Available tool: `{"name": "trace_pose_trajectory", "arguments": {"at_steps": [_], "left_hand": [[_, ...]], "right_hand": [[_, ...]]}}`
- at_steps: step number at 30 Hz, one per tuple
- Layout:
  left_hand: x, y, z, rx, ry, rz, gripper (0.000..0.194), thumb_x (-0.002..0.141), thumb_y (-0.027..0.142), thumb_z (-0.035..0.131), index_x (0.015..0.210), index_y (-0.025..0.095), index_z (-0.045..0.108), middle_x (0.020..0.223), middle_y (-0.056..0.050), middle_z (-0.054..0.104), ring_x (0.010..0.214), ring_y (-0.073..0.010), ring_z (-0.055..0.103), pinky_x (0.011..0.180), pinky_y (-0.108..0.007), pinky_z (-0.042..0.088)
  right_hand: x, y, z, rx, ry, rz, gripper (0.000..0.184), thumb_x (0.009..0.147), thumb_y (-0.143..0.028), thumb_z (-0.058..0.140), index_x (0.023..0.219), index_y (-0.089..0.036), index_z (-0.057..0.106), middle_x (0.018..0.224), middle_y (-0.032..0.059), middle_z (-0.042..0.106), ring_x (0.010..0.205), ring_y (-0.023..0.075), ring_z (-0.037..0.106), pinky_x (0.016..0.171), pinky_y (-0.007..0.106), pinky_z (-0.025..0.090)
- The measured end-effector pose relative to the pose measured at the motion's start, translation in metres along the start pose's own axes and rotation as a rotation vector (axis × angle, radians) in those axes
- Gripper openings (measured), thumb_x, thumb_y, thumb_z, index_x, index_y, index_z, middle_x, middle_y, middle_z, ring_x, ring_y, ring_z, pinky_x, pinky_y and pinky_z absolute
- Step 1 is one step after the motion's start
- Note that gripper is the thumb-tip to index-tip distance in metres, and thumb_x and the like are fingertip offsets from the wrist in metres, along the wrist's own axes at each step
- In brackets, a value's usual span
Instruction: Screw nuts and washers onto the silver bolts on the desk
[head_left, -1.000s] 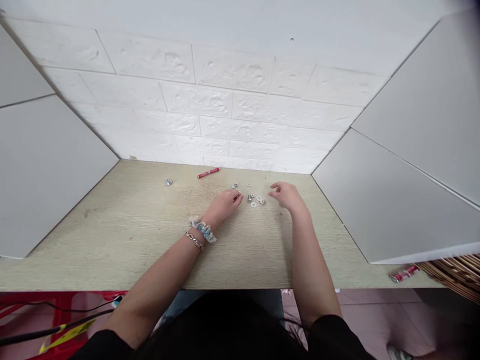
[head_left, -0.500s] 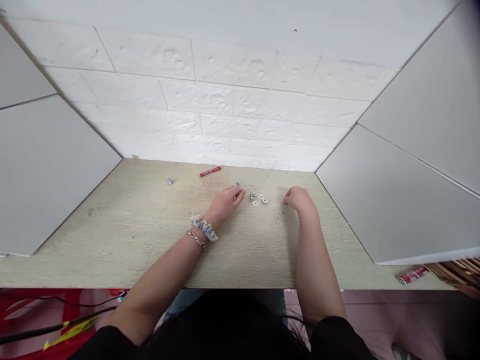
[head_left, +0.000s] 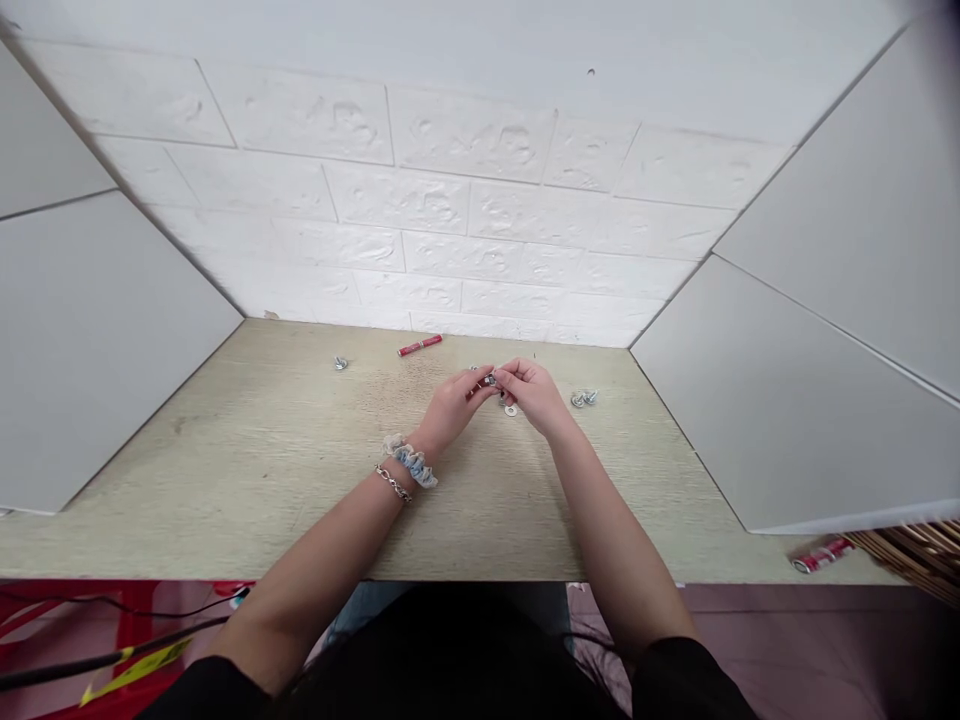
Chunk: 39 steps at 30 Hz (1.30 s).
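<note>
My left hand (head_left: 448, 405) is closed in a pinch around a small shiny bolt (head_left: 490, 379). Fingertips of my right hand (head_left: 531, 393) meet it from the other side, pinched on the same metal piece; whether a nut or washer is also between them is hidden. Just under my right fingers a flat washer (head_left: 511, 410) lies on the tabletop, with other hardware partly covered behind the hands. To the right rest bolts with washers (head_left: 583, 398), close together. Another bolt with a washer (head_left: 340, 363) lies far to the left.
The wooden tabletop (head_left: 300, 480) runs back to a white brick-patterned wall (head_left: 435, 200). Grey panels stand left (head_left: 112, 350) and right (head_left: 810, 400). A thin red cylinder (head_left: 420, 346) lies near the wall. At the front right are another red cylinder (head_left: 823, 554) and a wicker basket (head_left: 915, 555).
My right hand has moved left from the right-hand spot to meet my left hand. Bolts with washers now show where it was. My left hand has barely moved.
</note>
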<state>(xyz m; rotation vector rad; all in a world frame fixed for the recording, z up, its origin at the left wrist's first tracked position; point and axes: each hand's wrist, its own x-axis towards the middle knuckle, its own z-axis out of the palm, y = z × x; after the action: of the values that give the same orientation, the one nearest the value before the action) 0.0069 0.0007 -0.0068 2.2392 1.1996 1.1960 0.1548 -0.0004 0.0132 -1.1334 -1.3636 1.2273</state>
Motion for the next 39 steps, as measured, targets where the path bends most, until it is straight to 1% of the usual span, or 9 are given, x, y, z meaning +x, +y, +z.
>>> {"name": "trace_pose_trajectory", "arguments": {"at_steps": [3,5,9,12,16,20,28,35,39], "left_hand": [[0.001,0.0,-0.002,-0.007,0.022,-0.016,0.029,0.082,0.032,0.051,0.108,0.02,0.059,0.086,-0.004,0.064,0.078,-0.013,0.057,0.073,-0.024,0.044],[0.001,0.002,-0.003,-0.013,0.018,-0.013,0.028,0.082,0.031,0.052,0.107,0.021,0.06,0.084,-0.003,0.063,0.077,-0.0128,0.057,0.073,-0.024,0.044],[-0.001,0.006,-0.002,-0.034,0.024,0.012,0.029,0.082,0.031,0.051,0.108,0.023,0.06,0.084,-0.003,0.063,0.078,-0.0125,0.056,0.075,-0.023,0.043],[-0.001,0.008,-0.002,-0.068,0.012,-0.015,0.028,0.082,0.031,0.051,0.107,0.023,0.062,0.081,-0.002,0.062,0.076,-0.0118,0.056,0.074,-0.022,0.043],[0.001,0.01,-0.003,-0.15,-0.038,-0.124,0.026,0.08,0.032,0.053,0.101,0.023,0.065,0.073,0.0,0.062,0.069,-0.0112,0.055,0.07,-0.021,0.043],[0.004,0.011,-0.007,-0.274,-0.085,-0.216,0.026,0.077,0.035,0.054,0.096,0.022,0.068,0.069,0.001,0.063,0.064,-0.011,0.054,0.064,-0.022,0.042],[0.007,0.007,-0.011,-0.345,-0.103,-0.263,0.033,0.073,0.035,0.057,0.1,0.021,0.067,0.071,0.001,0.064,0.062,-0.0104,0.053,0.062,-0.022,0.041],[0.007,0.004,-0.008,-0.311,-0.113,-0.257,0.031,0.074,0.035,0.055,0.099,0.023,0.067,0.07,0.002,0.065,0.065,-0.0107,0.054,0.064,-0.022,0.043],[0.006,0.005,-0.007,-0.347,-0.096,-0.273,0.033,0.073,0.036,0.057,0.101,0.021,0.067,0.075,0.0,0.066,0.068,-0.0122,0.056,0.064,-0.023,0.044]], "right_hand": [[0.003,0.006,0.002,0.067,0.002,0.016,0.039,0.063,-0.052,0.062,0.075,-0.017,0.051,0.058,-0.0035,0.053,0.045,0.0061,0.044,0.044,0.019,0.035],[0.002,0.006,0.005,0.03,0.035,0.008,0.042,0.065,-0.058,0.057,0.077,-0.018,0.05,0.059,-0.0036,0.052,0.046,0.0065,0.044,0.045,0.02,0.036],[-0.004,0.003,0.013,-0.218,0.142,-0.089,0.049,0.075,-0.065,0.037,0.062,-0.019,0.045,0.053,-0.0035,0.044,0.048,0.0081,0.041,0.047,0.021,0.034],[-0.007,0.004,0.016,-0.342,0.17,-0.1,0.054,0.077,-0.065,0.032,0.051,-0.018,0.038,0.048,-0.0027,0.037,0.048,0.0087,0.037,0.048,0.022,0.03],[-0.007,0.005,0.016,-0.34,0.143,-0.092,0.052,0.078,-0.063,0.032,0.052,-0.018,0.04,0.048,-0.0028,0.039,0.048,0.0088,0.037,0.048,0.023,0.03],[-0.007,0.004,0.014,-0.366,0.106,-0.145,0.049,0.079,-0.061,0.034,0.057,-0.018,0.045,0.052,-0.0019,0.046,0.052,0.0102,0.042,0.053,0.023,0.033],[-0.004,0.006,0.01,-0.393,-0.002,-0.224,0.035,0.084,-0.05,0.034,0.071,-0.02,0.046,0.067,-0.0013,0.053,0.066,0.0118,0.048,0.063,0.024,0.037],[-0.005,0.012,0.009,-0.443,-0.005,-0.241,0.032,0.087,-0.045,0.028,0.075,-0.021,0.046,0.065,-0.0018,0.052,0.063,0.012,0.048,0.062,0.026,0.037],[-0.005,0.011,0.01,-0.421,0.018,-0.254,0.029,0.087,-0.043,0.031,0.078,-0.021,0.048,0.07,-0.0008,0.056,0.069,0.0126,0.052,0.065,0.026,0.039]]}}
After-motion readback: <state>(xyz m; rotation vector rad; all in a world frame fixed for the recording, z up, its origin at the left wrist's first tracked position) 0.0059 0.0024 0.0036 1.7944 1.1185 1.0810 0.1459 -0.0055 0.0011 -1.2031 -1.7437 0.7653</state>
